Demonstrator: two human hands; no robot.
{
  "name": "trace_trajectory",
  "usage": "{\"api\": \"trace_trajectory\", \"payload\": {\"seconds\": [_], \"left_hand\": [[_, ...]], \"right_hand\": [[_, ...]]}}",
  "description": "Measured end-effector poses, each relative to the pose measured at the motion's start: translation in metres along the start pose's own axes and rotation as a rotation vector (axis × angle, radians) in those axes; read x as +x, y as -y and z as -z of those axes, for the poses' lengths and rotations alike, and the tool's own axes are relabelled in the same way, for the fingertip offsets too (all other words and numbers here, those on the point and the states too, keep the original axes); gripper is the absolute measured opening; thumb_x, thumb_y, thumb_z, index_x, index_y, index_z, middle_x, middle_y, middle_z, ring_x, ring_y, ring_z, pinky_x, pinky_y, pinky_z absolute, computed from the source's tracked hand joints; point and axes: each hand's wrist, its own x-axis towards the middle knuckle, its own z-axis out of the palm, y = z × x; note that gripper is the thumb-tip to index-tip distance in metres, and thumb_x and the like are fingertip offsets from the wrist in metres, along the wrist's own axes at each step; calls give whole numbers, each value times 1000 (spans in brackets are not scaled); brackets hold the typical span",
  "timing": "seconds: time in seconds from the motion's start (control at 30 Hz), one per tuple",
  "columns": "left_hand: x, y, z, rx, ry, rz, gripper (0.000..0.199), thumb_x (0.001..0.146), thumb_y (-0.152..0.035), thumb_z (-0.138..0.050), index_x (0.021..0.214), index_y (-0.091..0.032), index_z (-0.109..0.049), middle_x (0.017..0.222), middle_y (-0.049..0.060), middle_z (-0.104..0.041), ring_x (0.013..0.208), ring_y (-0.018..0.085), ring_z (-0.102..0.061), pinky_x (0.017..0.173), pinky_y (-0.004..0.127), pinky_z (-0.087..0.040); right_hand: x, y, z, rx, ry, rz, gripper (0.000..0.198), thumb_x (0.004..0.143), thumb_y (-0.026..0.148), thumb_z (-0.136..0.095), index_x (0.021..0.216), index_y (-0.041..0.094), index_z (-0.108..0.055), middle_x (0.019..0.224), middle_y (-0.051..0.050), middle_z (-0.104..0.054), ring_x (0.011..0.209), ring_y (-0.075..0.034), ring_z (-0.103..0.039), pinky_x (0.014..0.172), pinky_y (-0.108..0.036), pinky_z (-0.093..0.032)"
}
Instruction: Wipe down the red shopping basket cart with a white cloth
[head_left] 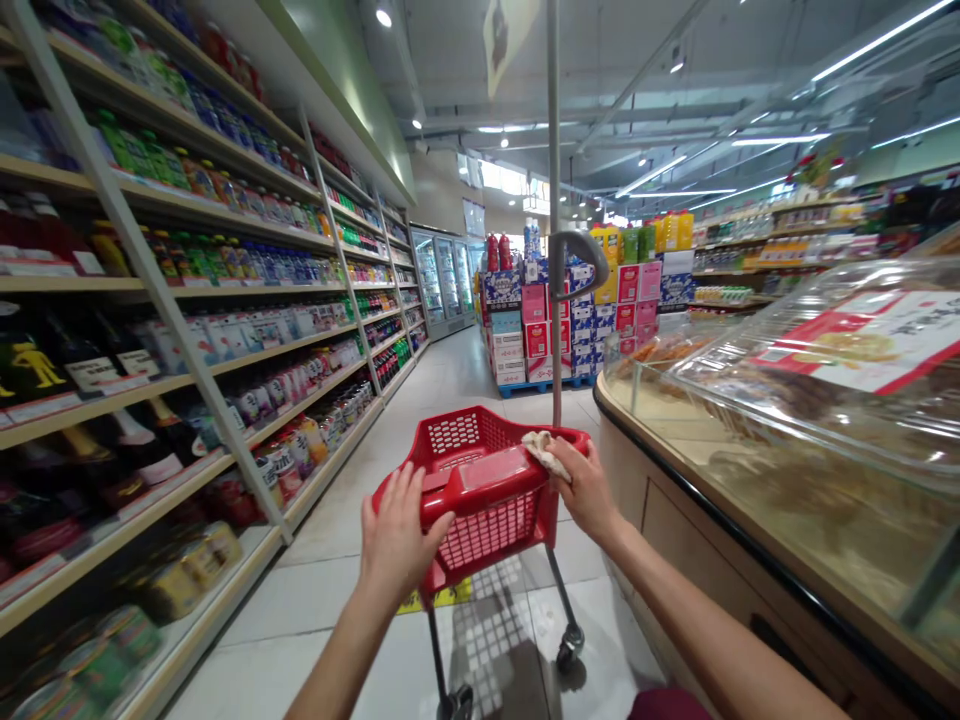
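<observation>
A red plastic shopping cart (491, 535) on grey legs with dark casters stands right in front of me. My left hand (397, 530) is closed over the left end of its handle (491, 475), fingers draped across the top and the thumb along the near side. At the handle's right end, my right hand (589, 490) grips a crumpled whitish cloth (546, 455) that touches the red plastic. Part of the cloth is hidden by the fingers. Only the perforated walls of the basket show; its floor is mostly out of sight.
Tall shelves of bottles and cans (262, 335) run along the left. A glass-sided food counter (645, 400) with clear plastic packs borders the right. Beyond the cart, a grey pole (556, 180) rises before stacked cartons (536, 335). Glass-door coolers (446, 275) stand farther back.
</observation>
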Motion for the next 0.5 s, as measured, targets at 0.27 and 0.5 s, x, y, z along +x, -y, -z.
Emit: {"api": "trace_trajectory", "payload": {"seconds": [0.27, 0.5], "left_hand": [[4, -18, 5, 74, 25, 6, 29, 78, -38, -44, 91, -17, -58, 83, 8, -65, 82, 23, -58, 96, 49, -29], [-4, -42, -3, -188, 6, -70, 45, 76, -36, -46, 115, -15, -48, 116, 12, -56, 107, 23, -50, 100, 46, -27]], "right_hand": [[5, 37, -16, 96, -1, 124, 34, 75, 11, -39, 103, 20, -55, 106, -7, -62, 105, -20, -52, 98, -47, -24], [16, 23, -7, 4, 10, -36, 34, 79, 18, -39, 110, 20, -53, 112, -9, -59, 109, -22, -50, 95, -47, -30]]}}
